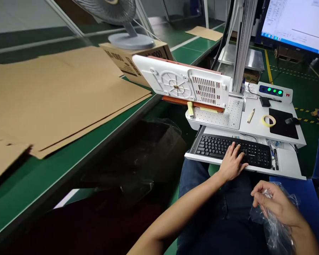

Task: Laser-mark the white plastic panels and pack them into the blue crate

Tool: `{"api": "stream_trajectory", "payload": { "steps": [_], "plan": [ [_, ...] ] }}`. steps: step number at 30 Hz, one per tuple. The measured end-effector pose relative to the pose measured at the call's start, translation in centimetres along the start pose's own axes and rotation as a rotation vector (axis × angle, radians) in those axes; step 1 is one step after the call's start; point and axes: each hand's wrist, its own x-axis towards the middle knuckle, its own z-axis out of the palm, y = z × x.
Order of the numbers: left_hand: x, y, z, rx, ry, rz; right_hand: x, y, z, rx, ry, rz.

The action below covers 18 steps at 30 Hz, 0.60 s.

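Observation:
My left hand (231,163) rests on the black keyboard (215,146), its fingers spread over the keys right of the middle. The keyboard lies in a pulled-out white tray (289,164). Over my lap, right of the tray's middle and nearer to me, my right hand (278,203) is curled around a crumpled clear plastic bag (275,228), which hangs below it. Above the keyboard, a white plastic panel (172,82) with a round grille and slots stands tilted against an orange-brown plate (172,100). A yellow piece (190,108) is at its lower edge.
The white workstation holds a cutter (251,116), a yellow tape roll (268,120), a mouse (292,121) and green-lit buttons (274,91). A metal column (243,46) rises behind. Cardboard sheets (55,95), a boxed-up fan base (131,41) and a monitor (297,23) surround it.

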Motion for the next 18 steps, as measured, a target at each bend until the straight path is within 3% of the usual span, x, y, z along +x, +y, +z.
{"api": "stream_trajectory", "payload": {
  "steps": [5,8,12,15,18],
  "plan": [
    [1.4,0.6,1.6,0.063,-0.058,-0.031,2.2,0.7,0.1,-0.036,-0.038,-0.019],
    [2.3,0.9,1.5,0.058,-0.093,-0.043,3.2,0.3,0.5,-0.064,-0.053,-0.01],
    [1.9,1.5,-0.9,-0.105,-0.031,0.018,4.3,-0.3,1.2,-0.107,-0.109,-0.002],
    [-0.6,2.0,-3.7,-0.471,0.112,0.074,5.1,-0.8,1.7,-0.124,-0.131,-0.046],
    [-4.3,2.4,-5.8,-0.891,0.283,-0.109,6.4,-1.6,2.6,-0.137,-0.153,-0.089]
  ]
}}
